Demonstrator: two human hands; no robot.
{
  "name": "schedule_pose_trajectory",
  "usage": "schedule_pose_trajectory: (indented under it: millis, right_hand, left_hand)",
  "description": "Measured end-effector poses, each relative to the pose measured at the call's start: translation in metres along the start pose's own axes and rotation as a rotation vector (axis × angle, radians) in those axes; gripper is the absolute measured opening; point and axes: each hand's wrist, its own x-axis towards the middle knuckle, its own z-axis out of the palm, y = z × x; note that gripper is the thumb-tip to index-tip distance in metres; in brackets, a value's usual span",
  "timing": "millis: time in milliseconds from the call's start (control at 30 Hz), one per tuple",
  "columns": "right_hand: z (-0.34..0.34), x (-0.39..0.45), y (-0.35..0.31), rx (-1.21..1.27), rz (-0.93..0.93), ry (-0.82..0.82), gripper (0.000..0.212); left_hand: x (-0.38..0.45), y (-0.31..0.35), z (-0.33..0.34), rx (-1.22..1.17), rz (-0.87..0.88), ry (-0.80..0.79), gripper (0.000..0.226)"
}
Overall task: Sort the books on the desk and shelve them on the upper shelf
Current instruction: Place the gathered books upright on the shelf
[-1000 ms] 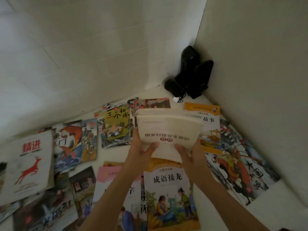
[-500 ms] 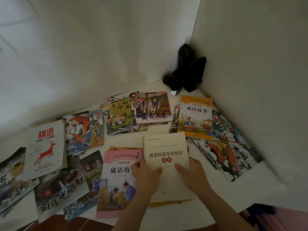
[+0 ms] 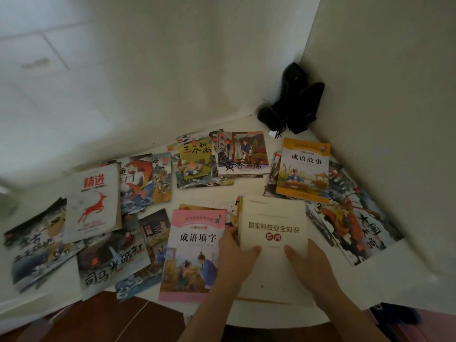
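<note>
The cream book (image 3: 274, 233) lies flat on the tabletop (image 3: 385, 277) at about five o'clock, atop a gathered pile. Both hands, left (image 3: 234, 260) and right (image 3: 308, 265), grip its near edge, thumbs on the cover. Sorting seems underway; next, collect the pink book (image 3: 195, 253) at nine o'clock.

We read the following titles on the book covers lying on the desk:

- cream book (image 3: 274, 233): 国家科技安全知识, with 百问 in red beneath.
- pink book (image 3: 195, 253): 成语填字.
- orange book (image 3: 304, 169): 成语故事.
- grey book (image 3: 95, 201) with the red deer: 精进.
- yellow-green picture book (image 3: 195, 164): 三个和尚.
- picture book (image 3: 243, 154) beside it: 黄香温席.
- dark picture book (image 3: 112, 260): 司马光砸缸.
- picture book at far right (image 3: 362, 230): 大闹天宫.

Smaller print on these covers and the remaining titles are too blurred for us to read.
</note>
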Motion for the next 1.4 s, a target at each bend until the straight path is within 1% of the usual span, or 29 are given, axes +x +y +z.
schedule_pose_trajectory:
  millis: [100,133,167,233,267,300,400,433,533,600,667,733,800,867,967,1033,1100,1200,1333,1400]
  right_hand:
    - [0.036,-0.012,-0.022,0.069,-0.081,-0.051,0.031]
    - [0.051,-0.015,-0.030,0.083,-0.106,-0.085,0.031]
    - [0.066,-0.018,-0.037,0.078,-0.113,-0.124,0.032]
    - [0.097,-0.021,-0.047,0.025,-0.093,-0.169,0.033]
    - [0.112,-0.021,-0.049,-0.007,-0.077,-0.174,0.034]
    - [0.124,-0.021,-0.050,-0.040,-0.072,-0.159,0.036]
    - [0.148,-0.020,-0.048,-0.146,-0.053,-0.100,0.043]
    - [0.152,-0.018,-0.045,-0.147,-0.050,-0.097,0.044]
    - [0.155,-0.013,-0.041,-0.132,-0.059,-0.116,0.048]
    - [0.156,-0.013,-0.040,-0.099,-0.068,-0.127,0.054]
    - [0.154,-0.015,-0.041,-0.029,-0.087,-0.126,0.059]
    - [0.148,-0.017,-0.043,0.053,-0.099,-0.129,0.058]
    - [0.137,-0.017,-0.047,0.153,-0.127,-0.127,0.053]
    - [0.124,-0.010,-0.061,0.257,-0.197,-0.111,0.050]
    - [0.108,0.006,-0.091,0.406,-0.406,-0.126,0.059]
    - [0.104,0.020,-0.106,0.451,-0.553,-0.182,0.060]
    - [0.106,0.036,-0.111,0.448,-0.653,-0.215,0.061]
    - [0.110,0.059,-0.112,0.415,-0.730,-0.228,0.067]
    - [0.110,0.068,-0.105,0.371,-0.736,-0.272,0.070]
    - [0.110,0.069,-0.100,0.327,-0.740,-0.305,0.071]
  left_hand:
    - [0.002,0.004,-0.055,-0.040,0.008,0.041,0.085]
    - [0.003,0.003,-0.076,-0.033,0.017,0.043,0.085]
    - [0.005,-0.001,-0.094,-0.007,0.029,0.044,0.074]
    - [0.008,-0.008,-0.118,0.046,-0.004,0.063,0.049]
    - [0.011,-0.013,-0.126,0.061,-0.031,0.091,0.044]
    - [0.014,-0.019,-0.130,0.078,-0.052,0.117,0.047]
    - [0.040,-0.053,-0.134,0.157,-0.088,0.174,0.083]
    - [0.040,-0.053,-0.134,0.145,-0.086,0.165,0.085]
    - [0.035,-0.044,-0.136,-0.018,-0.097,0.134,0.065]
    - [0.038,-0.045,-0.139,-0.109,-0.128,0.127,0.062]
    - [0.038,-0.045,-0.141,-0.183,-0.123,0.130,0.062]
    - [0.034,-0.038,-0.140,-0.187,-0.076,0.122,0.065]
    - [0.030,-0.025,-0.138,-0.173,0.033,0.092,0.071]
    - [0.033,-0.007,-0.141,-0.192,0.161,0.054,0.075]
    - [0.048,0.020,-0.148,-0.150,0.344,0.013,0.058]
    - [0.062,0.029,-0.151,-0.124,0.450,-0.004,0.059]
    - [0.074,0.030,-0.151,-0.088,0.530,-0.003,0.064]
    - [0.093,0.030,-0.148,-0.093,0.603,-0.020,0.066]
    - [0.104,0.022,-0.139,-0.109,0.604,-0.001,0.071]
    - [0.104,0.012,-0.134,-0.078,0.611,0.005,0.072]
